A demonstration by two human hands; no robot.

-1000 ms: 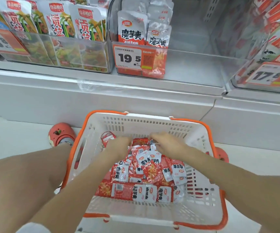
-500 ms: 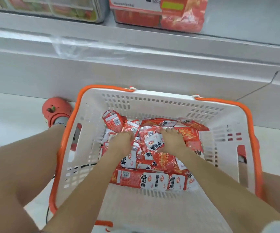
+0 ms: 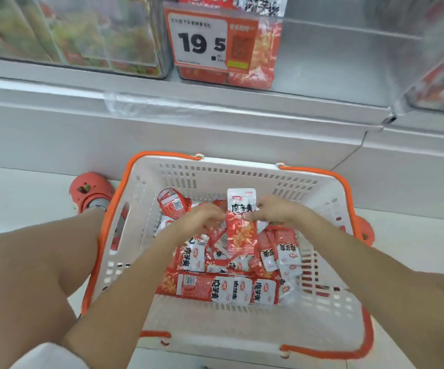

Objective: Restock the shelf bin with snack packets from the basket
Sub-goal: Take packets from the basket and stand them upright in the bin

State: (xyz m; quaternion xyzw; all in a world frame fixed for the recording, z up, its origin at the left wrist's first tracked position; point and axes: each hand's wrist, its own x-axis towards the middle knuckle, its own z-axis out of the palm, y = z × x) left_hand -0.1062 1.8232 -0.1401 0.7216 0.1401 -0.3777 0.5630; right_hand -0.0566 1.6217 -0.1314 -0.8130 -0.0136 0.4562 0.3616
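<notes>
A white basket [image 3: 242,174] with orange rim and handles stands on the floor below the shelf, holding several red-and-white snack packets [image 3: 228,287]. Both hands are inside it over the pile. My right hand [image 3: 276,211] pinches one packet [image 3: 242,225] and holds it upright above the others. My left hand [image 3: 202,217] has its fingers curled on the same packet's left edge. The clear shelf bin [image 3: 335,65] above carries a 19.5 price tag [image 3: 199,41] and a few matching packets at its left end.
A neighbouring clear bin [image 3: 69,35] of green-and-red packets sits at the upper left, another bin [image 3: 439,62] at the upper right. My knees flank the basket, and a red shoe [image 3: 89,190] stands by its left corner. The white shelf base runs behind the basket.
Both hands have lifted one packet upright out of the pile. The view has tilted up, bringing the price tag and shelf bin back into sight.
</notes>
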